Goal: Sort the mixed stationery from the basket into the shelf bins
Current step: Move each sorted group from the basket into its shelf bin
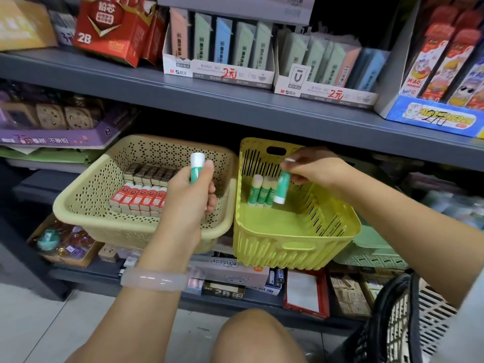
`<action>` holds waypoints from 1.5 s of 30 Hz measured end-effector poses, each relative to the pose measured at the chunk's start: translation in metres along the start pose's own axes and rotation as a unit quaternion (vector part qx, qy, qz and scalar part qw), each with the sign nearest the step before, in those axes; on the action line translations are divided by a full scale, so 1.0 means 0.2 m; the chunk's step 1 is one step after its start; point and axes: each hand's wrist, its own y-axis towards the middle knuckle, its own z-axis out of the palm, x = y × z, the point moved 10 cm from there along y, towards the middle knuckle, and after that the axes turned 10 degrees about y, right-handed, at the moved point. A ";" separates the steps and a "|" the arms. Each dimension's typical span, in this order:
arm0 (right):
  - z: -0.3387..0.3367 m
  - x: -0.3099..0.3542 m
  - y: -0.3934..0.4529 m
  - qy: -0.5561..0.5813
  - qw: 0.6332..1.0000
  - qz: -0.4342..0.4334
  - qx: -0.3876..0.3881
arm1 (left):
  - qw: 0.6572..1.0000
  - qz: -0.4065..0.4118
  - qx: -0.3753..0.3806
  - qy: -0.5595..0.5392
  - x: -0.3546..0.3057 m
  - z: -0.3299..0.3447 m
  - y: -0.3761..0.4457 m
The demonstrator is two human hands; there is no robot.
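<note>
My left hand (187,196) grips a green glue stick (196,167) upright, white cap up, in front of the beige perforated bin (86,203). That bin holds rows of red and brown eraser boxes (140,197). My right hand (311,167) pinches a second green glue stick (282,187), white cap down, inside the yellow slotted bin (296,244). It hangs just beside three glue sticks (260,191) that stand against the bin's back left wall. The dark source basket (400,323) sits at the bottom right by my arm.
Grey shelves hold pastel lead-refill display boxes (220,72) above the bins, red 2B boxes (112,30) at top left, and cartoon packs (442,61) at top right. A purple tray (52,132) lies left. Assorted boxes (227,279) crowd the lowest shelf. My knee (251,336) is below.
</note>
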 end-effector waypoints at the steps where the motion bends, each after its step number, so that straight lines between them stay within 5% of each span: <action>1: 0.00 -0.03 0.02 -0.105 0.994 0.007 0.010 | 1.000 -0.004 0.000 -0.001 0.00 0.00 0.00; 6: 0.03 -0.10 0.12 -0.353 0.935 0.015 0.020 | 0.999 -0.039 0.008 -0.037 0.02 0.02 0.00; 22: 0.07 -0.12 0.12 -0.346 0.938 0.016 0.012 | 0.999 0.042 0.030 -0.013 -0.02 0.06 0.00; 26: 0.06 0.08 0.02 -0.175 0.982 -0.074 -0.021 | 0.996 0.074 0.022 0.034 -0.04 0.08 -0.02; 30: 0.25 0.22 -0.14 0.132 0.980 -0.106 0.103 | 0.989 0.108 0.010 0.099 -0.06 0.10 -0.04; 40: 0.36 0.23 -0.21 0.178 0.965 -0.123 0.150 | 0.971 0.178 0.013 0.156 -0.14 0.11 -0.09; 45: 0.19 0.20 -0.13 0.236 0.965 -0.095 0.064 | 0.970 0.170 0.024 0.173 -0.15 0.09 -0.08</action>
